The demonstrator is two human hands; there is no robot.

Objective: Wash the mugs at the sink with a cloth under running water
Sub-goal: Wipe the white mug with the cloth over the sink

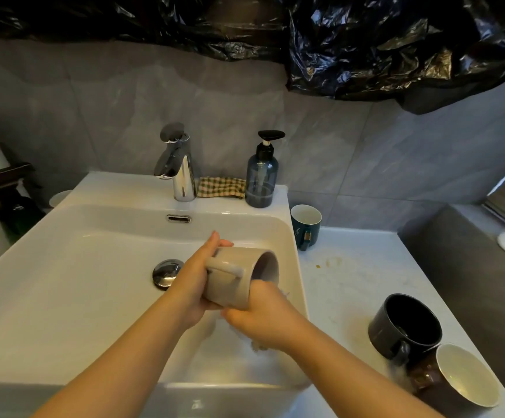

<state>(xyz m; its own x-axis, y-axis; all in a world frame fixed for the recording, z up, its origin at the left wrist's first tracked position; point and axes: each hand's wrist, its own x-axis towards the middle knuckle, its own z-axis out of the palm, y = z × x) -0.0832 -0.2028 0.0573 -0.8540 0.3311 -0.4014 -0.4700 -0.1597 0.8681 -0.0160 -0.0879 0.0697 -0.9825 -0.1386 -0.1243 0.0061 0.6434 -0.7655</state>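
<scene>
Beige mug (239, 276) lies tipped sideways over sink (79, 282). Left hand (194, 283) wraps round its base end. Right hand (266, 318), just below mouth, curls round pale cloth (258, 346). Step, likely: wiping rim. Next: push cloth inside, turn mug. No stream visible from tap (179, 167).

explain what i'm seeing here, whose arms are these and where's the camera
No machine here: these are a person's bare arms, filmed by one wide-angle camera worn on their head, looking down at a white sink. The left hand grips a beige mug tipped on its side over the basin; the right hand holds a pale cloth at the mug's mouth. Behind stand a chrome tap, a checked cloth and a blue soap bottle. On the counter to the right wait a teal mug, a black mug and a brown mug. No water stream shows plainly.
</scene>
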